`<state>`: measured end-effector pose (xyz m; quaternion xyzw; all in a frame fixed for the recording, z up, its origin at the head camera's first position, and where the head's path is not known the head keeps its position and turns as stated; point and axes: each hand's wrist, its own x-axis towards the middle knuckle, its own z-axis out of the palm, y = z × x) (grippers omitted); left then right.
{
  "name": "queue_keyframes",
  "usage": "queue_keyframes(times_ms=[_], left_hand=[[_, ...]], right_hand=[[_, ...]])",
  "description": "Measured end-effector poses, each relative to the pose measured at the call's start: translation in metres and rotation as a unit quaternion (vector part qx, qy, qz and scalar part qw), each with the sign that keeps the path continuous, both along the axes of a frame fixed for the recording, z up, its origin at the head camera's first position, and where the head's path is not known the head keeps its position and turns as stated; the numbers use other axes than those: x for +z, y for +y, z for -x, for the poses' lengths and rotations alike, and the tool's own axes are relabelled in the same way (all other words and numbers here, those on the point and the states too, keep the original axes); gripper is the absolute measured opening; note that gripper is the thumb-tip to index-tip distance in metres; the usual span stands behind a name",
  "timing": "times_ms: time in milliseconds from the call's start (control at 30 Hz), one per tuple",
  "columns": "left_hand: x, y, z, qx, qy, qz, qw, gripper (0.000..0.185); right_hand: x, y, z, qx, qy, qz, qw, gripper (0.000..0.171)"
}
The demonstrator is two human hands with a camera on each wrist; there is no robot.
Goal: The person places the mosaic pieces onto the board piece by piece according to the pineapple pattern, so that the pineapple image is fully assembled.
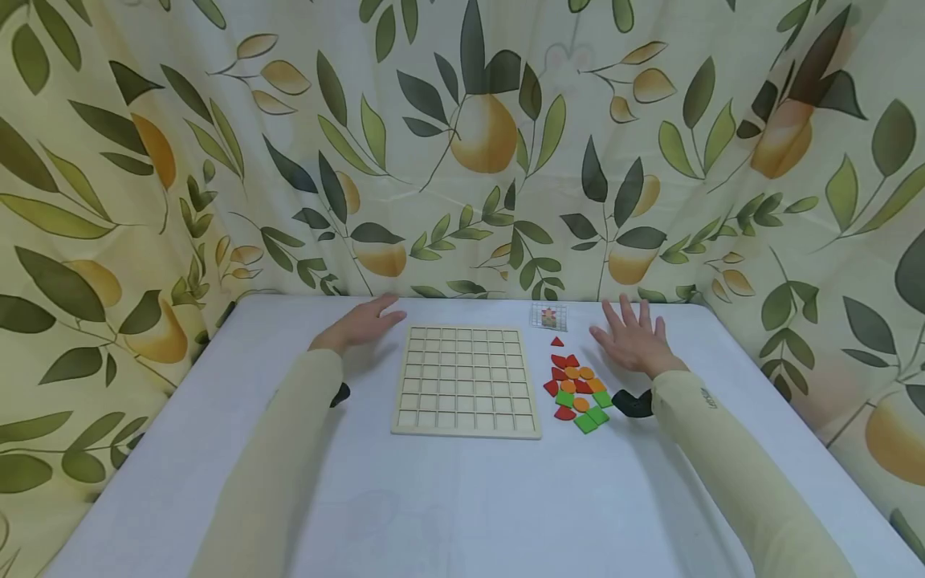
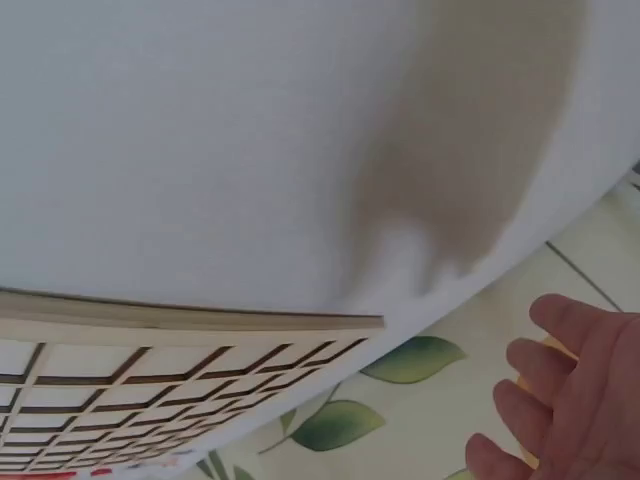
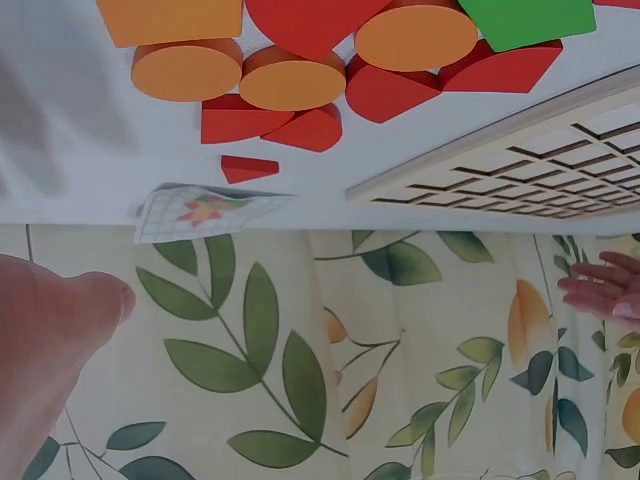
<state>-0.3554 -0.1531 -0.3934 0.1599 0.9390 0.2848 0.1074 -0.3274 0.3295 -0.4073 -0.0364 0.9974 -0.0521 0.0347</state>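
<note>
A pale wooden grid board lies flat in the middle of the white table; its cells hold nothing. Right of it sits a cluster of red, orange and green flat pieces, also seen in the right wrist view. A small card with a coloured pattern lies behind them. My left hand hovers open just left of the board's far corner, fingers straight. My right hand hovers open, fingers spread, right of the pieces. Neither hand holds anything.
A leaf-and-pear patterned curtain encloses the table on the back and both sides. Black wrist-camera mounts show by each forearm. The board's edge shows in the left wrist view.
</note>
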Motion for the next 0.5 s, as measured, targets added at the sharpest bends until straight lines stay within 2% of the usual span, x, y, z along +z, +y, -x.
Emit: queue_keyframes(times_ms=[133, 300, 367, 500], left_hand=[[-0.007, 0.007, -0.004, -0.002, 0.005, -0.036, 0.9994, 0.065], [-0.015, 0.007, -0.01, -0.025, 0.017, -0.062, 0.9976, 0.056], [-0.017, 0.007, -0.013, -0.036, 0.014, -0.074, 0.9965, 0.052], [-0.021, 0.007, -0.017, -0.045, -0.015, -0.09, 0.9948, 0.049]], right_hand=[[0.0, -0.001, 0.0, 0.001, -0.003, -0.001, 1.0, 0.085], [0.001, -0.005, 0.002, 0.009, -0.004, 0.018, 1.0, 0.083], [0.0, -0.007, 0.004, 0.015, -0.007, 0.045, 0.999, 0.081], [0.0, -0.016, 0.003, 0.02, -0.022, 0.122, 0.992, 0.079]])
